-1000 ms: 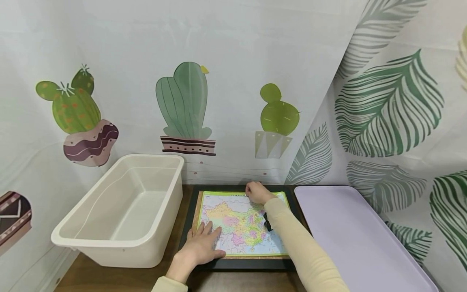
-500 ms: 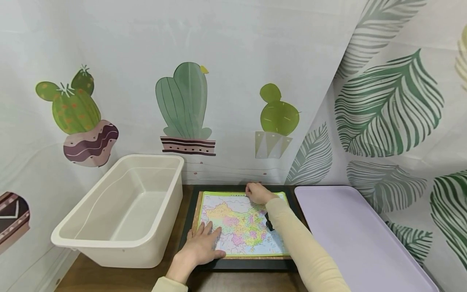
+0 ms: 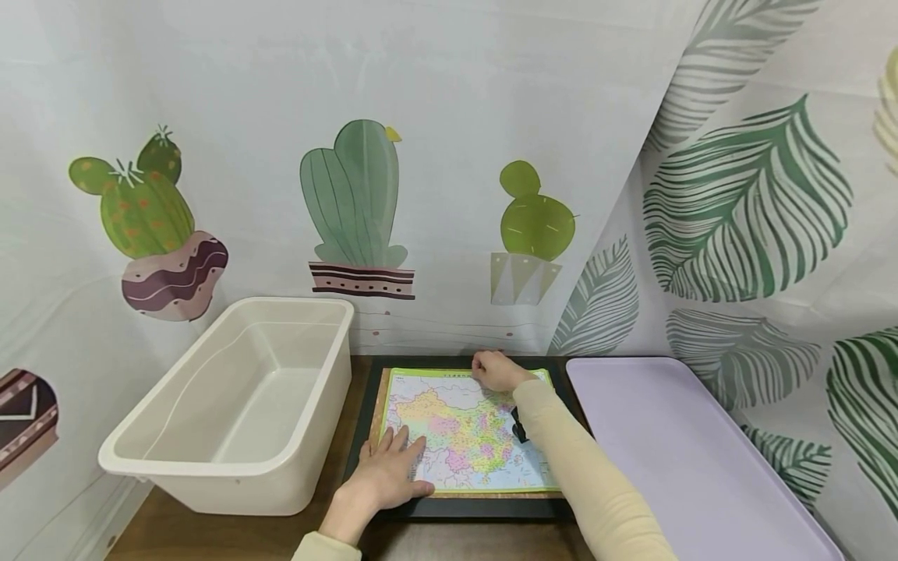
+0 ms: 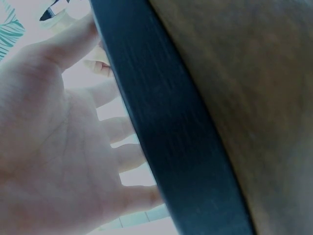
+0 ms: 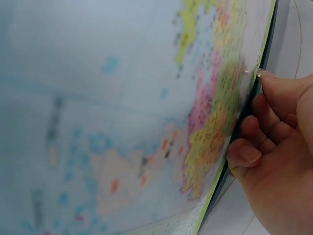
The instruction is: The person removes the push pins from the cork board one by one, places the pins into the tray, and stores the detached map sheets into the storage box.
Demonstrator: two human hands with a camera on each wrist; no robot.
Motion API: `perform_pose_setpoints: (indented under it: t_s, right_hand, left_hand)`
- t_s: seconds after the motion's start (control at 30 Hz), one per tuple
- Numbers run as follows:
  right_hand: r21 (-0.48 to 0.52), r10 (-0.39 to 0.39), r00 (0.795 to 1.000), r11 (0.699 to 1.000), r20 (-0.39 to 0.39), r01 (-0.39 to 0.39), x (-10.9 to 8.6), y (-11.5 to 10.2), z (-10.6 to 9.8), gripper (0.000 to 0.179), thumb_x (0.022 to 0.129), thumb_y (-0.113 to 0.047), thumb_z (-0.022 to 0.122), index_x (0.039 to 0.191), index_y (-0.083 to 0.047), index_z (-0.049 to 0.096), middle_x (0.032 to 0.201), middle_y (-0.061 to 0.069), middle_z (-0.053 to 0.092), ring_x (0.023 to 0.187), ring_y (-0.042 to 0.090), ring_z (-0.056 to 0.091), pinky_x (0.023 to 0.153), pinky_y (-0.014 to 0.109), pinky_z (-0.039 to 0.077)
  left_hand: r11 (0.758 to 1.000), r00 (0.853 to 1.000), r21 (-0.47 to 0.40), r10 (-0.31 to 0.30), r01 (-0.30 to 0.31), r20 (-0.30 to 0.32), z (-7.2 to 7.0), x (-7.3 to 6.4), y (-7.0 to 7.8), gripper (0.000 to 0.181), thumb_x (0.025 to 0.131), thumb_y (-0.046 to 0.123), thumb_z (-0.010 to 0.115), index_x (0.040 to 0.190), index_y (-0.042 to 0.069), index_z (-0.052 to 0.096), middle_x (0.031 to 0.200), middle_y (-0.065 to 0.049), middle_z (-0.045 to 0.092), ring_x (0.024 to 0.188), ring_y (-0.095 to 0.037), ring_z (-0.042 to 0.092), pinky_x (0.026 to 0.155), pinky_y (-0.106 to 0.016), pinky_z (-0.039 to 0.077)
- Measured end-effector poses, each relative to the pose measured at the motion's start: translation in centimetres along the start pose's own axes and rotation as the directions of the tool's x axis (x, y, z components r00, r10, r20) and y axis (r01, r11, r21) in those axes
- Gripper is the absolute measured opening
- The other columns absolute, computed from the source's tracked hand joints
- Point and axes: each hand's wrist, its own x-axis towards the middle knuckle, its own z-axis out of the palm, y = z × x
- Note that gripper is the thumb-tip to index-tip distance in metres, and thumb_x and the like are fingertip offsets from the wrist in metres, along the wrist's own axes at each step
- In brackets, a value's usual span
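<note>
A colourful map of China [image 3: 449, 421] with a green border lies on a cork board with a black frame [image 3: 477, 508]. My left hand [image 3: 384, 471] rests spread on the map's lower left corner, its heel over the frame; the left wrist view shows its palm beside the frame edge [image 4: 161, 107]. At the map's top edge is my right hand [image 3: 498, 370], fingers curled. In the right wrist view, the thumb of this hand [image 5: 279, 142] pinches a small clear, shiny pushpin [image 5: 258, 75] at the green border. The index fingertip is hidden behind the thumb.
A deep cream plastic tub [image 3: 302, 467] stands to the left of the board. On the right lies a flat lilac tray [image 3: 652, 436]. Both are on the brown wooden table [image 3: 449, 541], and a printed cactus and leaf curtain [image 3: 449, 234] hangs close behind.
The right forearm and its black wrist band have shifted very slightly to the right, while the right fingers stay at the same spot. The left hand and the map have not moved.
</note>
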Motion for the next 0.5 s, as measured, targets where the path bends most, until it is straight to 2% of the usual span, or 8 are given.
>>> perform_pose_setpoints:
  t_s: [0.23,0.5]
  right_hand:
    - [0.018,-0.006,1.000,1.000,-0.012,0.006,-0.2,0.1,-0.6,0.014,0.103,-0.011,0.050,0.097,-0.009,0.062,0.083,0.000,0.057,0.067,0.014,0.050,0.064,0.032,0.044]
    - [0.066,-0.027,1.000,0.997,-0.003,0.027,-1.3,-0.2,-1.9,0.018,0.105,-0.014,0.047,0.102,-0.006,0.061,0.084,0.007,0.060,0.061,0.014,0.048,0.062,0.033,0.044]
  left_hand:
    - [1.000,1.000,0.001,-0.002,0.002,0.002,0.0,0.2,-0.1,0.074,0.084,0.050,0.071,0.144,0.011,0.050,0.153,-0.023,0.032,0.140,-0.048,0.023,0.103,-0.074,0.016]
    - [1.000,1.000,0.004,-0.005,0.005,0.014,0.0,0.2,-0.2,0.075,0.085,0.051,0.070,0.145,0.012,0.048,0.154,-0.022,0.031,0.141,-0.047,0.022,0.103,-0.074,0.017]
